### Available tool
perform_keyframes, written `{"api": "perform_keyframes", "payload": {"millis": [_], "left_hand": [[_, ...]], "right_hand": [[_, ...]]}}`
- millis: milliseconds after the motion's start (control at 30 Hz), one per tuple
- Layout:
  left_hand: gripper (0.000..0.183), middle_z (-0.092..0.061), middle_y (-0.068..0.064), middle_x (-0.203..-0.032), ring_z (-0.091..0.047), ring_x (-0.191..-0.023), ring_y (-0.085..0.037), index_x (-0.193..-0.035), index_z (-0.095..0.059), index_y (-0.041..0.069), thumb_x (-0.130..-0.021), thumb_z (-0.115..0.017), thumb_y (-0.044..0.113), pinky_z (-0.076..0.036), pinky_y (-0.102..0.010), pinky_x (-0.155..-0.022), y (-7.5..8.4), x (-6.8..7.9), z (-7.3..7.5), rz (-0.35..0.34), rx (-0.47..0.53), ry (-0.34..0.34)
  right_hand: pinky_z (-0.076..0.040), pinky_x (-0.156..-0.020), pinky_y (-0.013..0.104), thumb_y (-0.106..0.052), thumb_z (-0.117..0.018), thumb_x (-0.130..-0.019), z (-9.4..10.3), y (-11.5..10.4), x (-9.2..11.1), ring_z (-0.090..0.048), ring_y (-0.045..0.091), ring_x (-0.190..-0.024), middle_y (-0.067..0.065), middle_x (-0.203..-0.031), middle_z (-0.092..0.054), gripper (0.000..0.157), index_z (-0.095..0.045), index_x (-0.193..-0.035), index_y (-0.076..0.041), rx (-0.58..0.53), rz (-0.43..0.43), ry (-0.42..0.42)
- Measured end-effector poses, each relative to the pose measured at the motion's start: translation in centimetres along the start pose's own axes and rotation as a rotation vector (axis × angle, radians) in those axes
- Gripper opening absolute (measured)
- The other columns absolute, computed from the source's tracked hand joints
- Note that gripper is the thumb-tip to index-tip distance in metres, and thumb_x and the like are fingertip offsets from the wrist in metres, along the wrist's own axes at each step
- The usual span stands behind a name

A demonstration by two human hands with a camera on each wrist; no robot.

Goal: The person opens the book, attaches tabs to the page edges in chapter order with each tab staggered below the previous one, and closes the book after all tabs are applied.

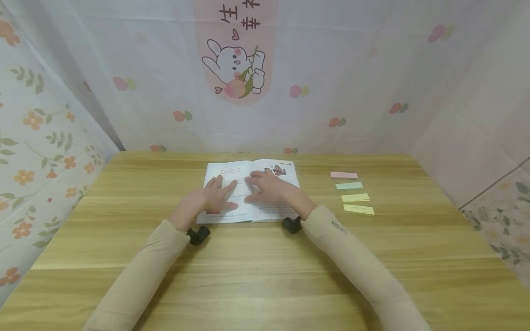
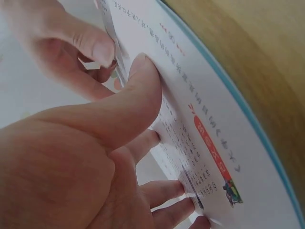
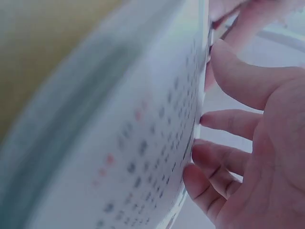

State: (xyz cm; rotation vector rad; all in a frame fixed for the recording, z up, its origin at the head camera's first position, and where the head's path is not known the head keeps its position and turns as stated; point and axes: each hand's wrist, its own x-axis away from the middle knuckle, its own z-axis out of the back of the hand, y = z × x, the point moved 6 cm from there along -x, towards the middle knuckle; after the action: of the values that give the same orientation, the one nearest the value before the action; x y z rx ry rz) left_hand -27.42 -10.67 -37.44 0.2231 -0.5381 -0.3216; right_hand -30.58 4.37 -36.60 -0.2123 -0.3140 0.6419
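An open book (image 1: 244,216) lies flat near the back of the wooden table, with printed text and small pictures on both pages. My left hand (image 1: 213,196) rests on the left page, fingers spread and fairly straight. On the right page lies my right hand (image 1: 271,187), close to the centre fold. In the left wrist view the left thumb and fingertips touch the page (image 2: 190,95). The right wrist view shows the fingertips of the right hand (image 3: 267,129) against the paper, slightly bent, with nothing pinched between them.
Right of the book, several paper strips lie in a column: a pink strip (image 1: 344,175), a green strip (image 1: 349,185), a yellow strip (image 1: 355,197) and another yellow strip (image 1: 358,209). A patterned curtain (image 1: 314,124) hangs behind the table (image 1: 256,276).
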Motion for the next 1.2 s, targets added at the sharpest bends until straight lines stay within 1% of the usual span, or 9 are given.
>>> {"api": "perform_keyframes", "payload": {"millis": [233, 333, 367, 467, 567, 600, 767, 1067, 1200], "left_hand": [[0.076, 0.01, -0.03, -0.163, 0.006, -0.15, -0.047, -0.164, -0.006, 0.016, -0.106, -0.044, 0.049, -0.013, -0.071, -0.113, -0.3, -0.2, -0.1, 0.0, 0.002, 0.004], [0.076, 0.011, -0.03, -0.163, 0.006, -0.15, -0.047, -0.164, -0.006, 0.016, -0.106, -0.043, 0.049, -0.013, -0.071, -0.114, -0.3, -0.1, 0.0, 0.004, 0.006, 0.002], [0.076, 0.011, -0.03, -0.163, 0.006, -0.15, -0.047, -0.164, -0.006, 0.016, -0.106, -0.043, 0.049, -0.013, -0.071, -0.114, -0.3, -0.1, 0.0, 0.004, 0.006, 0.002], [0.076, 0.011, -0.03, -0.163, 0.006, -0.15, -0.048, -0.163, -0.005, 0.015, -0.106, -0.043, 0.048, -0.013, -0.071, -0.114, -0.2, 0.0, 0.0, 0.0, 0.0, 0.002], [0.076, 0.011, -0.031, -0.162, 0.006, -0.15, -0.048, -0.163, -0.005, 0.014, -0.107, -0.042, 0.048, -0.013, -0.071, -0.114, -0.2, 0.0, 0.0, -0.003, -0.004, 0.0], [0.076, 0.011, -0.031, -0.162, 0.006, -0.15, -0.048, -0.163, -0.005, 0.014, -0.107, -0.042, 0.048, -0.013, -0.071, -0.113, -0.2, 0.0, 0.0, -0.005, -0.006, 0.0], [0.076, 0.012, -0.031, -0.162, 0.006, -0.15, -0.048, -0.163, -0.005, 0.015, -0.106, -0.042, 0.049, -0.012, -0.071, -0.114, -0.1, -0.1, 0.0, -0.006, -0.008, -0.002], [0.075, 0.011, -0.03, -0.163, 0.005, -0.15, -0.048, -0.164, -0.006, 0.015, -0.106, -0.04, 0.05, -0.013, -0.07, -0.114, 0.0, -0.2, -0.2, 0.003, -0.027, -0.005], [0.075, 0.01, -0.031, -0.162, 0.004, -0.15, -0.049, -0.163, -0.006, 0.015, -0.107, -0.039, 0.05, -0.015, -0.07, -0.113, 0.1, -0.2, -0.3, 0.0, -0.051, -0.005]], "right_hand": [[-0.019, -0.119, 0.057, -0.043, -0.054, -0.104, 0.3, 0.8, -1.6, -0.019, 0.047, -0.148, 0.014, -0.166, -0.018, 0.069, -0.029, -0.159, -0.01, 0.027, -0.026, -0.018], [-0.02, -0.119, 0.057, -0.04, -0.049, -0.106, 0.5, 1.0, -2.2, -0.02, 0.046, -0.148, 0.013, -0.167, -0.016, 0.066, -0.027, -0.16, -0.009, 0.042, -0.041, -0.019], [-0.021, -0.119, 0.057, -0.039, -0.049, -0.107, 0.7, 1.0, -2.4, -0.023, 0.045, -0.148, 0.013, -0.167, -0.017, 0.063, -0.03, -0.159, -0.009, 0.05, -0.04, -0.017], [-0.022, -0.118, 0.059, -0.041, -0.047, -0.107, 1.0, 1.2, -2.9, -0.026, 0.041, -0.148, 0.011, -0.167, -0.015, 0.063, -0.03, -0.159, -0.01, 0.075, -0.061, -0.026], [-0.019, -0.118, 0.06, -0.045, -0.046, -0.106, 1.0, 1.5, -3.2, -0.024, 0.038, -0.149, 0.007, -0.169, -0.01, 0.067, -0.025, -0.161, -0.013, 0.066, -0.087, -0.049], [-0.018, -0.118, 0.06, -0.046, -0.045, -0.106, 0.9, 1.7, -3.2, -0.021, 0.037, -0.15, 0.006, -0.169, -0.008, 0.07, -0.02, -0.162, -0.015, 0.061, -0.098, -0.062], [-0.018, -0.118, 0.061, -0.048, -0.042, -0.106, 0.7, 2.1, -3.3, -0.018, 0.037, -0.151, 0.003, -0.169, 0.001, 0.072, -0.011, -0.164, -0.016, 0.049, -0.105, -0.107], [-0.015, -0.117, 0.063, -0.046, -0.044, -0.106, 0.7, 1.5, -3.1, -0.021, 0.039, -0.15, 0.003, -0.169, -0.002, 0.071, -0.014, -0.163, -0.015, 0.068, -0.12, -0.117], [-0.015, -0.117, 0.065, -0.044, -0.047, -0.105, 0.6, 1.3, -3.1, -0.029, 0.038, -0.147, 0.005, -0.169, -0.005, 0.071, -0.018, -0.163, -0.014, 0.074, -0.136, -0.09]]}}
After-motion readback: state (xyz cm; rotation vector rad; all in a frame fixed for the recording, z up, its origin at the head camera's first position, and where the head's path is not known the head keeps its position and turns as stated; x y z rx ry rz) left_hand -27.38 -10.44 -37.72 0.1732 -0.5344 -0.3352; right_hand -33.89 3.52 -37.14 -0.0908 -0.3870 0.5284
